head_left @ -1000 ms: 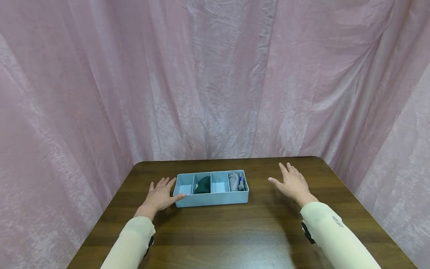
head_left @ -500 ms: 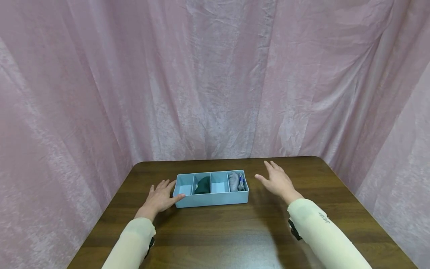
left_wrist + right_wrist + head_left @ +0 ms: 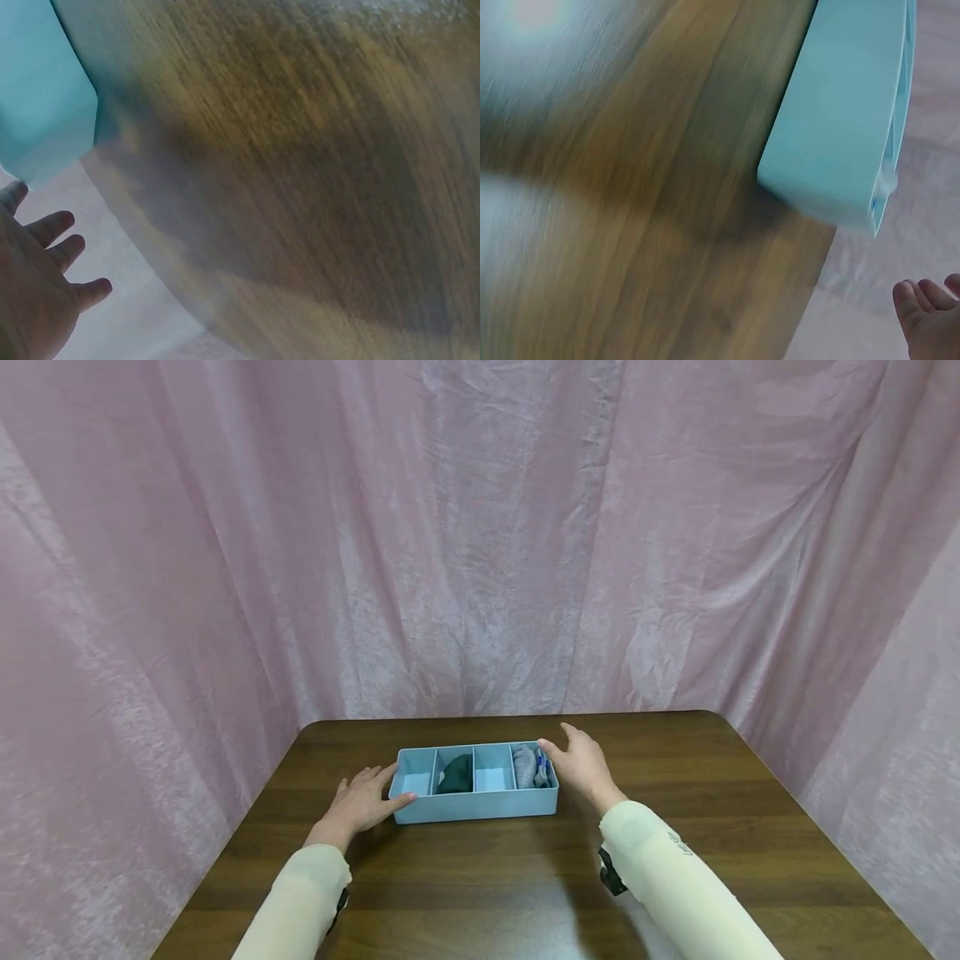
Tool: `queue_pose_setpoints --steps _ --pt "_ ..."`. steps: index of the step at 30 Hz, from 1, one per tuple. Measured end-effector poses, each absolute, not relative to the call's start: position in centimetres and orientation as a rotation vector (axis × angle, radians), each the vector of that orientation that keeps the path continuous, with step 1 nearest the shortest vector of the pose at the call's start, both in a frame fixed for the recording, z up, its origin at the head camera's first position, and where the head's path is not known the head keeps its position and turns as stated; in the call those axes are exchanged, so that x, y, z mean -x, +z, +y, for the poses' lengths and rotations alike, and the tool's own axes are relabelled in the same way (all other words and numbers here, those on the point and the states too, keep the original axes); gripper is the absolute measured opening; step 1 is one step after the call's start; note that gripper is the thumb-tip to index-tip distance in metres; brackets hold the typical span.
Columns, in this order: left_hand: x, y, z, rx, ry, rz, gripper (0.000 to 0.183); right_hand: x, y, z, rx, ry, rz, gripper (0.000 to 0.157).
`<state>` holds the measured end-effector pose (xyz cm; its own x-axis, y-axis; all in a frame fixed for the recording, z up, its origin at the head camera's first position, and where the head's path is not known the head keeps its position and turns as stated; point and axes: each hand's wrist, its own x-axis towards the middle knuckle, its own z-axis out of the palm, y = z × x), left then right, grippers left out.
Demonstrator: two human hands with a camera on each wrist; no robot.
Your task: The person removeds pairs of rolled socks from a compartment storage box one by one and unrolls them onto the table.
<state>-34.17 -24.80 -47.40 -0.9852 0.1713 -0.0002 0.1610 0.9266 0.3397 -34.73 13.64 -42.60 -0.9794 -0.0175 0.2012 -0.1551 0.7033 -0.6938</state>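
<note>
A light blue divided organizer box (image 3: 474, 808) sits on the table, its long side facing me. My left hand (image 3: 357, 803) is at its left end, fingers spread, the thumb by the front corner; in the left wrist view a fingertip meets the box's edge. At the opposite end my right hand (image 3: 587, 768) hovers with fingers extended, thumb close to the rim. The right wrist view shows this hand apart from the box. A dark green fabric bundle (image 3: 455, 775) lies in one compartment. The rightmost one holds a grey fabric bundle (image 3: 524, 767) and a small blue-and-grey item (image 3: 542, 770), its kind unclear.
The brown wooden table (image 3: 465, 885) has rounded far corners. Pink velvet curtains (image 3: 480, 543) hang behind it and along both sides.
My right hand has moved left, from well beside the box to its right end. The left hand stays at the left end. The view has shifted very slightly.
</note>
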Motion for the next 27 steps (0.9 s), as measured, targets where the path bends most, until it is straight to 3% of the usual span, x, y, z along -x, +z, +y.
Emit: queue_pose_setpoints --steps 21,27 --pt "34.2 -48.0 -24.9 -0.234 0.581 3.051 0.098 34.0 -45.2 7.0 0.195 1.370 -2.519 0.064" --pt "34.2 -48.0 -24.7 -0.231 0.598 3.053 0.100 34.2 -45.5 6.4 0.265 1.193 -2.526 0.046"
